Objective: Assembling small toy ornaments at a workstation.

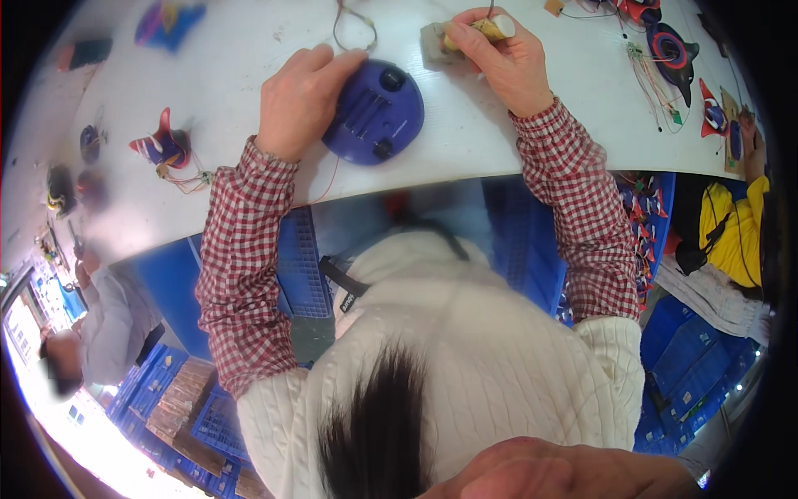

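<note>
Dark hair (374, 424) hung nearest the lens, low in the frame, over a white knit sweater (507, 333). Beyond it stood the white table (465, 137).

Purple disc (399, 125): flat on the table, upper middle of the frame, just left of centre. Left hand (299, 100) at its upper-left rim, touching; fingertips partly hidden, so could not tell whether they pinched the edge or only rested on it.

Right hand (503, 58) up and to the right of the disc, apart from it, thumb and fingers closed on a yellow cylinder (480, 33). Cylinder's long axis ran nearly sideways, white end to the right. Grey block (435, 48) lay just beside its left end. Judged the key relation to be this: disc down and left of the right-hand grip, bare table between, left hand much the nearer.

Disc looked nearly round, glossy, violet-blue. Two black fittings, one near the top, one near the bottom; dark parallel slots slanted between. Thin red wire (331, 181) trailed from below it toward the table's near edge.
</note>
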A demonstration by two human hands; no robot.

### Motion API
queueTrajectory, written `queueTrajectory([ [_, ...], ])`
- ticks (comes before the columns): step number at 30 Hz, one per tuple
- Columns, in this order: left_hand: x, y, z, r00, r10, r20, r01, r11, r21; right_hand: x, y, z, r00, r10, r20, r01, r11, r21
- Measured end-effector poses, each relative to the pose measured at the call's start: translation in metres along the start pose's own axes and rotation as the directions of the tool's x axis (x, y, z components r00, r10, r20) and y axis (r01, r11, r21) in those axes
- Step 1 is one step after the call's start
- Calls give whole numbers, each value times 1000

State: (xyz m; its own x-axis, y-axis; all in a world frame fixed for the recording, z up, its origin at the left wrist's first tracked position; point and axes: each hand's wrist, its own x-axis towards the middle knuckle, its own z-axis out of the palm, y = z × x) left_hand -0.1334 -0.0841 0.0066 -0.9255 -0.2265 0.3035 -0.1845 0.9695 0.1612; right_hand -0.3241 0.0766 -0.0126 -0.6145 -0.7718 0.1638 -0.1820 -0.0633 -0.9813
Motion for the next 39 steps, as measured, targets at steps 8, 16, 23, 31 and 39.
queueTrajectory([
  [8,12,13,-5,996,94,-10,-92,986,142,9,23,4,988,-122,-99,125,992,18],
  [16,12,17,-11,993,115,3,-113,977,182,7,10,6,998,-29,-52,31,999,35],
  [23,9,15,-15,994,114,-1,-112,980,168,6,13,14,982,-148,-117,150,989,13],
  [31,1,9,-29,996,87,16,-89,980,179,-4,-16,18,992,-115,-52,107,984,-142],
  [39,2,10,-27,995,98,28,-101,983,155,-6,-11,13,995,-102,-18,99,987,-125],
])
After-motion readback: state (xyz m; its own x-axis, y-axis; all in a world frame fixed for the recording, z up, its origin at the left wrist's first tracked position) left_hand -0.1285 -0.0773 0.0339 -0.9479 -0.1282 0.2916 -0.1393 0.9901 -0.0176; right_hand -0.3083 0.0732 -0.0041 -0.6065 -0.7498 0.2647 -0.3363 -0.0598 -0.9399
